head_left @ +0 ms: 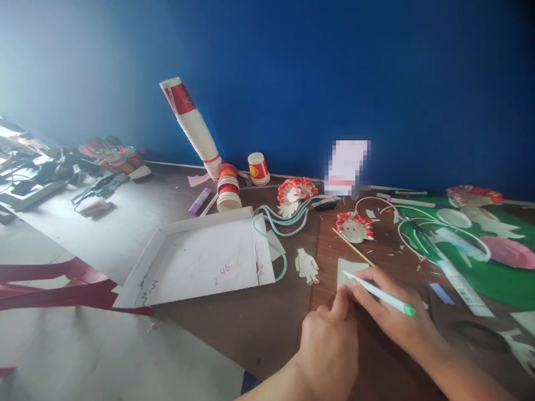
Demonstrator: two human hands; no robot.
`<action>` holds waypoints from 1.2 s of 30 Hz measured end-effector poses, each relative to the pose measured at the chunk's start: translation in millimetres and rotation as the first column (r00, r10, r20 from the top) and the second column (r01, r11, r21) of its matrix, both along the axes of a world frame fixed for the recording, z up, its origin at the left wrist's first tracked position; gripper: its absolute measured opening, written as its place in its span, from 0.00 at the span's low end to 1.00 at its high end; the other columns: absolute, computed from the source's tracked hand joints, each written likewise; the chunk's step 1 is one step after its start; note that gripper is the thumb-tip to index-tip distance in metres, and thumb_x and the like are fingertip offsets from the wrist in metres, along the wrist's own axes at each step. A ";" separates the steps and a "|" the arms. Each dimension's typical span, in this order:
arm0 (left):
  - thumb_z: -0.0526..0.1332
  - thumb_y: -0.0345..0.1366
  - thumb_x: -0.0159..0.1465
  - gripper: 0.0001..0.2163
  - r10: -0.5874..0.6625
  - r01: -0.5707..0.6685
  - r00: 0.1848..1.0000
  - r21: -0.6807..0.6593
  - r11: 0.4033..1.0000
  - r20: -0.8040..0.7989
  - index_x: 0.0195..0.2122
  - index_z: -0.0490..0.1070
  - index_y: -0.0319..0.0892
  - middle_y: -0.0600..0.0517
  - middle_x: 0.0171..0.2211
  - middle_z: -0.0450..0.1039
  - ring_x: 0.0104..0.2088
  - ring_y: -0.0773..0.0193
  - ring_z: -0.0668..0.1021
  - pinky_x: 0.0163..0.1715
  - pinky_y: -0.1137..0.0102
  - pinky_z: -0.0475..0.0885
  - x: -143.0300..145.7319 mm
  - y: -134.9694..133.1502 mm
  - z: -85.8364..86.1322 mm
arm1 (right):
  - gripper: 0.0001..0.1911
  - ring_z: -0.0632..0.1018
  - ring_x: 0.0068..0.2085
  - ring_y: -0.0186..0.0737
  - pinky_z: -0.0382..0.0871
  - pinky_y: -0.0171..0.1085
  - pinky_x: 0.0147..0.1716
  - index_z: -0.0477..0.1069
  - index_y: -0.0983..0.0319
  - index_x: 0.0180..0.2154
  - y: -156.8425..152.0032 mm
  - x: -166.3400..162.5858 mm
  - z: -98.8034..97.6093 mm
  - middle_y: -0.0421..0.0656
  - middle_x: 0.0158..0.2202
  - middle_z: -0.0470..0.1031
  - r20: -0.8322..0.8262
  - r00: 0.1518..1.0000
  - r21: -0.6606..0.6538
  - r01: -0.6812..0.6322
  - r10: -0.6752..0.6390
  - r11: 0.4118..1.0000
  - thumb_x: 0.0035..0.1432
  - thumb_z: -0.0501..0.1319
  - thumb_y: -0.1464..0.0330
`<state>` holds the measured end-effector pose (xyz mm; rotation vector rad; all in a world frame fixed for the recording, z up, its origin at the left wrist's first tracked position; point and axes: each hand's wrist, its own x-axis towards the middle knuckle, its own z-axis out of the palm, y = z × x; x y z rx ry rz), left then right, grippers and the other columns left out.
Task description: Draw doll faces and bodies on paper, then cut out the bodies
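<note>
My right hand (397, 312) is closed around a slim white marker with a green end (384, 296). Its tip rests on a small piece of pale paper (348, 268) lying on the brown table. My left hand (332, 340) has its fingers mostly curled, with fingertips pressed on the near edge of that paper, holding it down. Left of the paper lies a cut-out paper figure (307, 266). A thin wooden stick (355, 248) lies just beyond the paper. Further back is a red-and-white crimped paper piece (354, 227) cut from a cup.
A white cardboard tray (192, 259) and light blue cable (276, 214) lie left. Paper cups stand stacked (200, 136) against the blue wall, near a purple glue stick (200, 201). Rightward are green paper (493, 275), a glue tube (466, 287), white cord and paper scraps.
</note>
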<state>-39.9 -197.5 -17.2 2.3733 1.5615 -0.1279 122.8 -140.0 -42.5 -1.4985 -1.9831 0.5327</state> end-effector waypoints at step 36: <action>0.50 0.25 0.64 0.28 0.041 -0.063 0.990 0.160 0.985 0.139 0.67 0.60 0.37 0.46 0.69 0.57 0.45 0.59 0.80 0.45 0.66 0.79 -5.6 -7.1 -18.4 | 0.16 0.82 0.29 0.42 0.76 0.39 0.29 0.74 0.57 0.40 3.0 29.9 16.5 0.42 0.30 0.80 -0.344 0.871 0.045 0.389 -0.351 0.920 0.58 0.64 0.53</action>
